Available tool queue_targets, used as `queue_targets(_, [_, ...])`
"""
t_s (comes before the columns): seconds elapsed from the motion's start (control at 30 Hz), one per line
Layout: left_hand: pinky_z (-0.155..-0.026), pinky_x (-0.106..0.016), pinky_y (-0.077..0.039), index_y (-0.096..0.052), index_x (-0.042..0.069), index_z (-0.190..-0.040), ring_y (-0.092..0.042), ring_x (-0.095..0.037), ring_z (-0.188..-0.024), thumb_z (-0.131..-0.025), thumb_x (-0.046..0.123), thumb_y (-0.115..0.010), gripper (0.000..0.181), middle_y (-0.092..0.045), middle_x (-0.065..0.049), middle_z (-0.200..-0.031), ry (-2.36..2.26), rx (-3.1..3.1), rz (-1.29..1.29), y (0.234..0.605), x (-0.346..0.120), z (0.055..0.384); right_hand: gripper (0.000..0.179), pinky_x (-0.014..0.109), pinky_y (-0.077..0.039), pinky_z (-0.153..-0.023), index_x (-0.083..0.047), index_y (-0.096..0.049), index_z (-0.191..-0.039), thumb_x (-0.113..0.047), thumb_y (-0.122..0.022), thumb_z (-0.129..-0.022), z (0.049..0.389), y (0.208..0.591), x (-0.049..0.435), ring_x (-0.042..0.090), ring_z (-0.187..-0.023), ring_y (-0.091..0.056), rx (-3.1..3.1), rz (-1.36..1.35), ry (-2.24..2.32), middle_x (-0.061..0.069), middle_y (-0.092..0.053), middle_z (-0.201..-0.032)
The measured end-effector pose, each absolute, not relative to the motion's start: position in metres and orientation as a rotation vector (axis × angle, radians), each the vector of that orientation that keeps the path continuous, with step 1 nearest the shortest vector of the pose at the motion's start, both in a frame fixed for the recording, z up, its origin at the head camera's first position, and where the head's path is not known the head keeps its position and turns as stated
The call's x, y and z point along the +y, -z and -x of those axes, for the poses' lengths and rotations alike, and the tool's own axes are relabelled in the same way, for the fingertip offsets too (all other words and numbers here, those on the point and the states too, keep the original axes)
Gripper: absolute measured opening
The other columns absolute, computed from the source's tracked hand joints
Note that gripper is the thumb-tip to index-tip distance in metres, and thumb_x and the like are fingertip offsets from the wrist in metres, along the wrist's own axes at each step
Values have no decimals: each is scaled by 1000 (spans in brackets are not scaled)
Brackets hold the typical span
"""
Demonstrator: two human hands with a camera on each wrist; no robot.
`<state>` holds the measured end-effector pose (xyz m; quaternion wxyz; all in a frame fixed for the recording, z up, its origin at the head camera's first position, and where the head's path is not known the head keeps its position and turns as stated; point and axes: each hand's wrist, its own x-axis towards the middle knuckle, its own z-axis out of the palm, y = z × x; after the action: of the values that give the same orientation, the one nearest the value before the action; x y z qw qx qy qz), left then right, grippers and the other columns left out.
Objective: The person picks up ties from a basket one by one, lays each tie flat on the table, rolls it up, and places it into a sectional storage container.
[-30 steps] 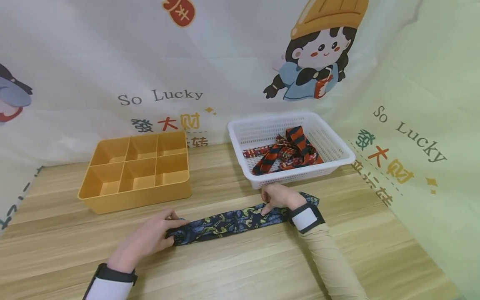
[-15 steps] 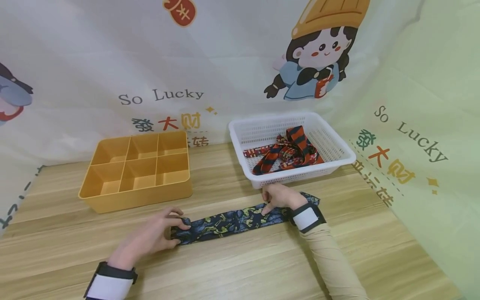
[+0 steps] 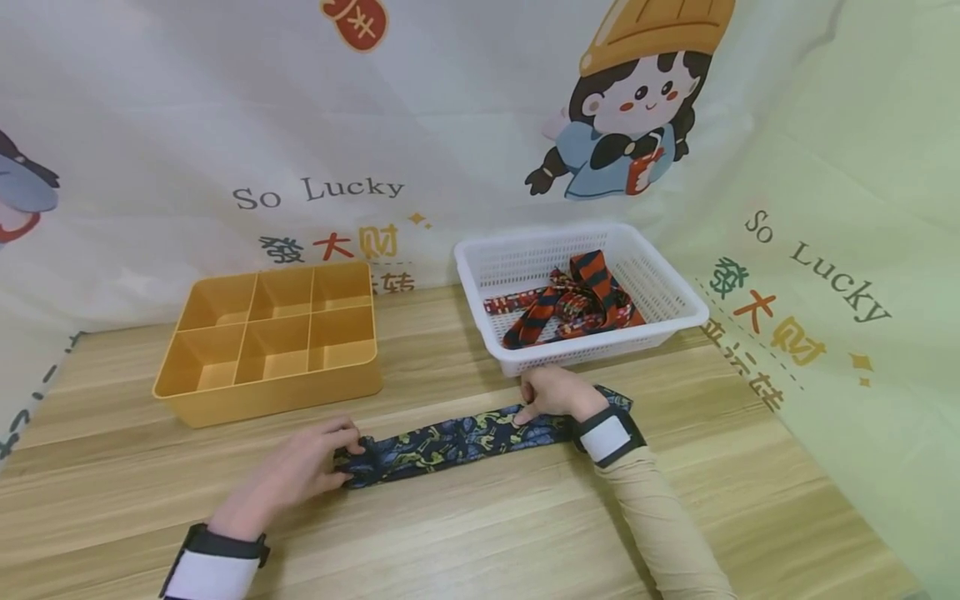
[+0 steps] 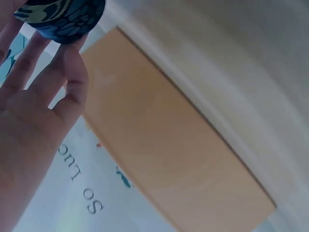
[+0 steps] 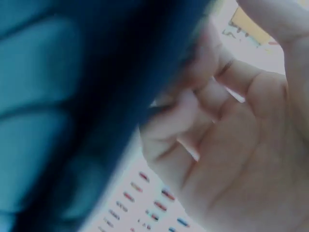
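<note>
A navy necktie (image 3: 442, 443) with a yellow-green and blue pattern stretches flat across the table. Its left end is rolled up, and my left hand (image 3: 303, 462) grips that roll between thumb and fingers. The left wrist view shows the round roll of the necktie (image 4: 72, 21) at the fingertips of the left hand (image 4: 38, 104). Farther right, my right hand (image 3: 558, 392) holds the necktie by its far edge, fingers curled and thumb on the cloth. Close to the right wrist camera, the blurred cloth of the necktie (image 5: 48, 87) hides some fingertips.
A white perforated basket (image 3: 510, 354) behind the right hand holds orange-and-dark striped and red patterned neckties (image 3: 592, 292). A yellow box (image 3: 277, 396) with several compartments stands at the back left. A printed cloth (image 3: 465, 125) hangs behind the table (image 3: 450, 542).
The left fingers have gone from lying extended over the rolled end to curling round it, shifting slightly there. My right hand keeps its place on the necktie.
</note>
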<state>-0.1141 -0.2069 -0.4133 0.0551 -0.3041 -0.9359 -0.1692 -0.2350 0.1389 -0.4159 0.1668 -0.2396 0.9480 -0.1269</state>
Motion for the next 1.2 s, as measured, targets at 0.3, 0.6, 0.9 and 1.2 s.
queue_targets(0.3, [-67,-27,-51,-72,11,-103,-57,-11,-78,-72,7,-75,31,-57,-14,-116,514,-2923,858,411,-202,113,33,28,-45,-68,-12,-61,-79,-36,-81,-70,234,412,143,13,-74,-51,2725,714,332,-1,-60,-80])
queue_targets(0.6, [-65,-26,-52,-64,4,-113,-54,-9,-72,-68,3,-79,47,-57,-9,-107,566,-2847,871,416,-200,113,50,40,-50,-91,-2,-68,-105,-30,-85,-68,239,397,180,27,-100,-62,2705,341,219,12,-68,-108])
queue_targets(0.9, [-75,-42,-55,-63,11,-89,-66,-25,-83,-61,3,-83,35,-65,-5,-100,492,-2831,838,411,-210,114,35,31,-49,-71,-2,-65,-90,-24,-84,-69,239,393,188,17,-75,-51,2649,295,209,4,-59,-83])
queue_targets(1.2, [-59,-22,-46,-70,13,-112,-50,-4,-67,-69,6,-80,44,-51,-16,-118,569,-2949,796,412,-205,112,42,36,-52,-82,1,-65,-106,-14,-82,-71,242,401,182,18,-85,-59,2642,389,278,11,-68,-104])
